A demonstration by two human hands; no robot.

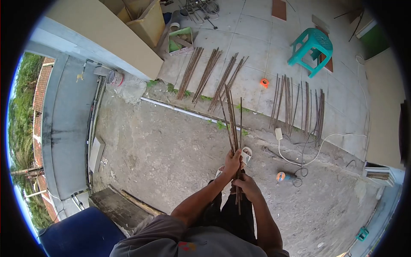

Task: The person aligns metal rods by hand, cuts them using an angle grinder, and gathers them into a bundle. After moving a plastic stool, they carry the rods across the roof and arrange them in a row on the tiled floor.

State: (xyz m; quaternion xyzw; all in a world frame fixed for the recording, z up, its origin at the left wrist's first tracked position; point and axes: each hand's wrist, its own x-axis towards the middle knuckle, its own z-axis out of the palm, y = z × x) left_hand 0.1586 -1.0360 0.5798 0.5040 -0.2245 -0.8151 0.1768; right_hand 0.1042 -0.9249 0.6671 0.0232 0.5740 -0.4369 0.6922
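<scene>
A bundle of thin rusty metal rods [233, 128] stands out in front of me, its far ends spread apart. My left hand [233, 163] is wrapped round the bundle at about its lower middle. Just below, near the rods' near ends, my right hand [247, 186] also grips the bundle. Beyond the far ends, on the tiled ledge, more rusty rods [190, 73] lie in several loose groups. Another set of rods [306, 105] lies spread out on the ledge to the right.
An orange tape measure [264, 83] and a green plastic stool [314, 49] are on the tiles. A white power cord [325, 141] runs across the right side, near an angle grinder [286, 176] on the concrete. A white pipe [184, 112] lies along the ledge's foot. A blue container [81, 235] stands at lower left.
</scene>
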